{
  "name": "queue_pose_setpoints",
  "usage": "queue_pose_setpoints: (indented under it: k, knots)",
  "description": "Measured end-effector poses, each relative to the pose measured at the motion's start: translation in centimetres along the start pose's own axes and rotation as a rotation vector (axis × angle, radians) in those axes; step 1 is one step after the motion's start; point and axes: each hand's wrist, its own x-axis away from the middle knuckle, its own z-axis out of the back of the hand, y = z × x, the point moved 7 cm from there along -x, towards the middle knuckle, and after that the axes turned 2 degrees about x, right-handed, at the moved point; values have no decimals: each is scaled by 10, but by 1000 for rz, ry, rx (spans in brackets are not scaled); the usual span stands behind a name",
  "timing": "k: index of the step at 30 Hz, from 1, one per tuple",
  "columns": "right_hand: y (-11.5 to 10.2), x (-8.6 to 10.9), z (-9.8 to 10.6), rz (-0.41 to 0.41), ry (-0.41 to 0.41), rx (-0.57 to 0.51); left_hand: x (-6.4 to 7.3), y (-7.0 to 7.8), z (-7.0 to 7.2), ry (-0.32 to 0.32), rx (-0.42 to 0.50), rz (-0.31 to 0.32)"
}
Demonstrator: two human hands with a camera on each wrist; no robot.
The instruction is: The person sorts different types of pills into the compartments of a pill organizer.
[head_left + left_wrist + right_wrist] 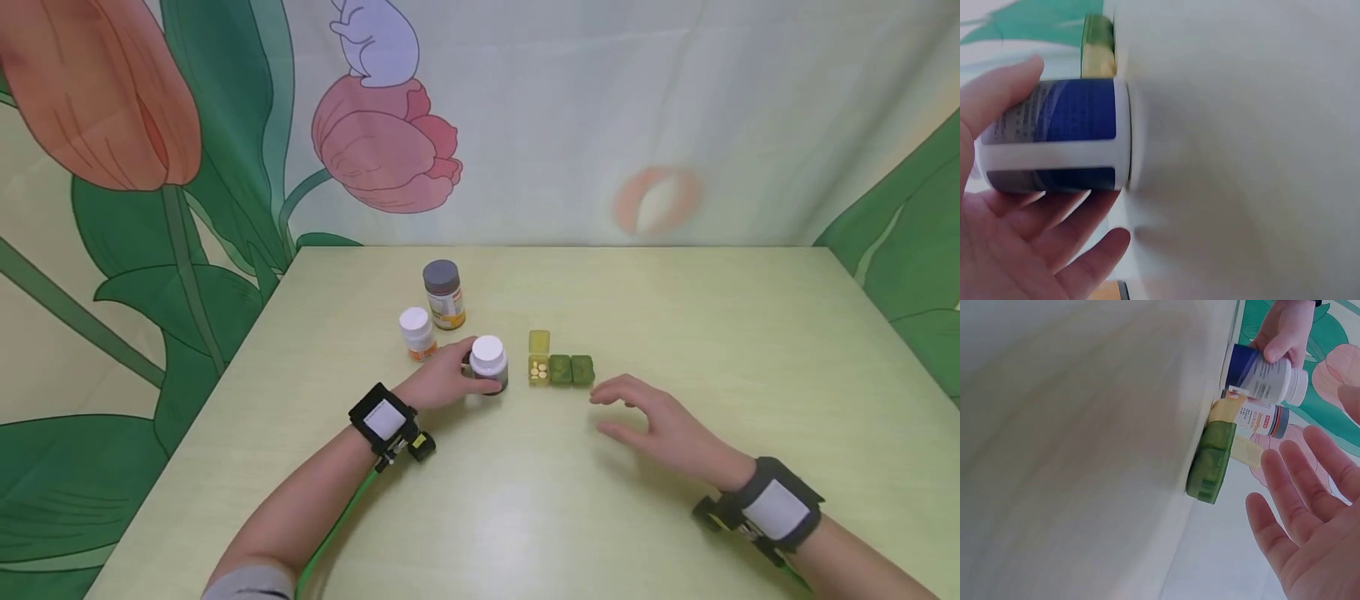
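My left hand (444, 379) holds a white pill bottle (489, 357) with a blue and grey label, thumb on one side and fingers on the other. The bottle stands upright with its white cap on, its base close to the table in the left wrist view. Just right of it lies a small pill organizer (561, 369) with two green compartments and a yellow one. The yellow lid (539, 341) is flipped back, and several pale tablets (538, 372) sit inside. My right hand (660, 425) hovers right of the organizer, fingers loosely bent and holding nothing.
Beyond my left hand stand a small white bottle (417, 332) with an orange-marked label and a taller dark-capped bottle (445, 295). A printed curtain (540, 125) hangs behind the table's (712, 317) back edge. A green cable (337, 525) runs along my left forearm.
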Motion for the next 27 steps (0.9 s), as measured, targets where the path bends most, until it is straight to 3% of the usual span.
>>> queue_pose_setpoints:
  k: [6,12,22,27]
  knots:
    - [0,1,0,23,-1,12,-10,-8,15,144,15,54]
    - [-2,0,0,36,-3,33,-20,-15,26,242,18,85]
    - [0,-1,3,9,-6,54,-26,-21,40,286,-46,130]
    - [-2,-4,4,30,-2,76,-22,-18,41,310,-64,96]
